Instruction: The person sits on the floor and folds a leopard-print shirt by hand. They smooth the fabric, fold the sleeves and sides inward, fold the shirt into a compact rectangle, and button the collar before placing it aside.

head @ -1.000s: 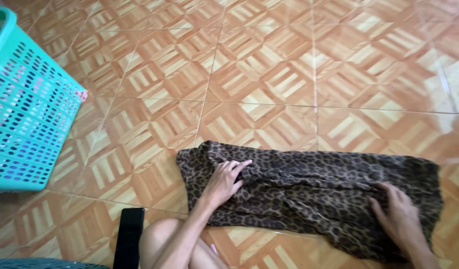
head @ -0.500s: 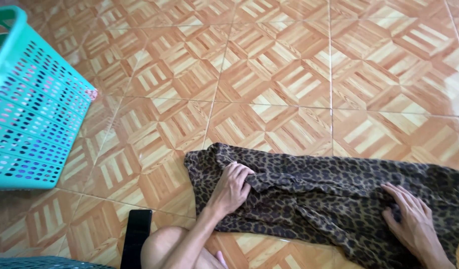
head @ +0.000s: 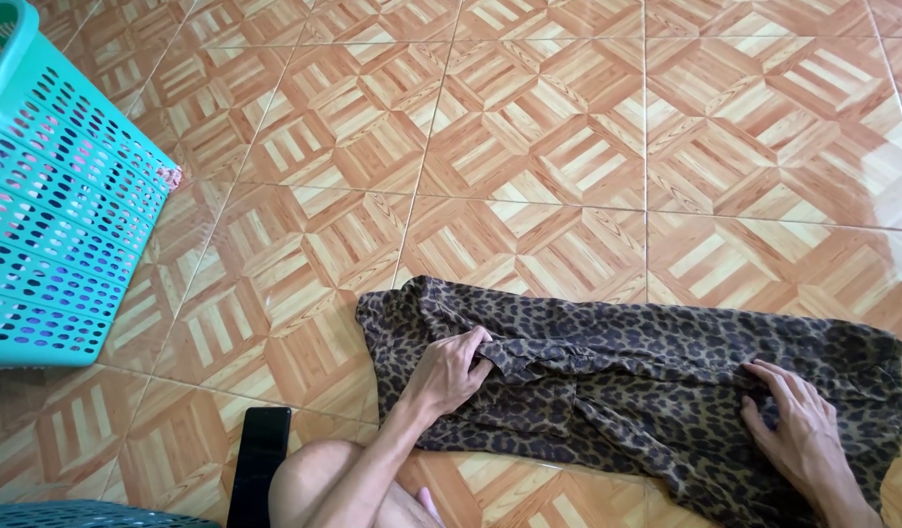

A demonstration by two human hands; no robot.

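Observation:
A leopard-print cloth [head: 627,376] lies spread across the orange patterned floor tiles in front of me. My left hand [head: 449,372] sits near its left end and pinches a raised fold of the fabric between thumb and fingers. My right hand [head: 798,430] rests on the cloth near its right end, fingers curled into the fabric there. My bare knee [head: 319,479] shows at the bottom edge, just below the left hand.
A teal perforated plastic basket [head: 50,196] stands at the far left with coloured items inside. A black phone [head: 257,460] lies on the tiles beside my knee. A grey-blue mesh edge [head: 69,515] shows at the bottom left corner.
My left hand went from lying flat on the cloth to gripping a fold of it. The right hand's fingers have curled into the fabric. The view shifted slightly.

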